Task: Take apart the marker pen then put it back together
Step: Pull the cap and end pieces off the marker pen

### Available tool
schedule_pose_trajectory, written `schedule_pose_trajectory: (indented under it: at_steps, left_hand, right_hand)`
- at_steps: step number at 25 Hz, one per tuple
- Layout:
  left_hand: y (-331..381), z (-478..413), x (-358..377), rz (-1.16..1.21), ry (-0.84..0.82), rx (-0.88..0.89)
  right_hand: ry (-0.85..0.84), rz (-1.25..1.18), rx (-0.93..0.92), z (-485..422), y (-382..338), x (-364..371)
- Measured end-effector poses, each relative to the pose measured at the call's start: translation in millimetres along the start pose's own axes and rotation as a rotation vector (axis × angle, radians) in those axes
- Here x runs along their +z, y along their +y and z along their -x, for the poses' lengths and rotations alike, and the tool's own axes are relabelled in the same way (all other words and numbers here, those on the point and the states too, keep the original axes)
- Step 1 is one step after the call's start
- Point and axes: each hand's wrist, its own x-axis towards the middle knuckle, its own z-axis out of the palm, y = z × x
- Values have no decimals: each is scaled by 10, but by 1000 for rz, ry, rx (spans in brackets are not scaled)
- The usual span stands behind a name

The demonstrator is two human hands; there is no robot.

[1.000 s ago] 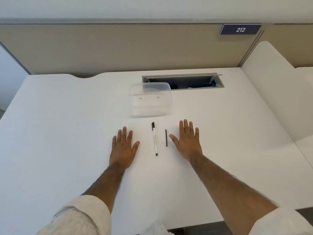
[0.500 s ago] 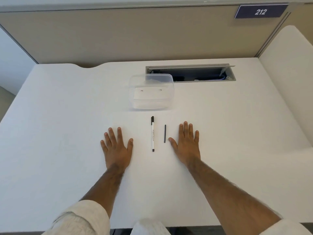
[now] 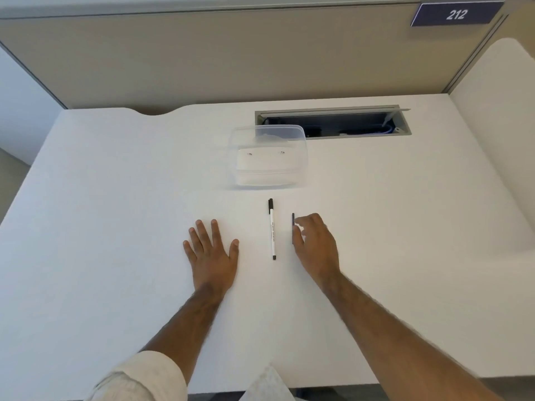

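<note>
A: Where do things stand?

B: The marker pen [image 3: 272, 229] lies on the white table [image 3: 115, 227], between the two hands, its black cap pointing away from the person. Just to its right lies a thin dark rod [image 3: 293, 219], probably the ink core, so I'd judge the pen is already partly apart.

A: And the hands?

B: The left hand [image 3: 212, 250] is flat on the table, fingers spread, grasping nothing. The right hand [image 3: 315, 244] has its fingers curled at the rod, with the fingertips [image 3: 298, 227] touching it or nearly so. I cannot tell whether it has a grip on it yet.

A: What could go wrong?

B: The rod is slim and lies flat, so a pinch from above may slip and roll it toward the pen or off to the side. A knock could also send the pen rolling, since nothing steadies it. If it is an ink core, squeezing it hard may smear the fingers and the table.

A: The clear plastic container [image 3: 270, 157]?

B: Well beyond the pen, out of the way.
</note>
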Motion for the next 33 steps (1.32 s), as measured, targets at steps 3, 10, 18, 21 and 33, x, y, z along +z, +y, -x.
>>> schedule_pose_trajectory:
  at_steps: [3,10,18,21,33]
  left_hand:
    - [-19,-29,-48,19,-41,35]
    - [-122,-76,-210,108,-65,383]
    - [91,-145,-324,166,-127,647]
    - [148,-189,-404,141,-104,708]
    - [338,-425,-801,152,-30,883]
  right_hand:
    - [-195,64,106,21,-280,90]
    - [-409,237,266,35,-536,277]
    - [-391,272,284,-24,-639,259]
    - [-376,277,261,8,-645,262]
    - [-262,-153,23,-167,-656,-8]
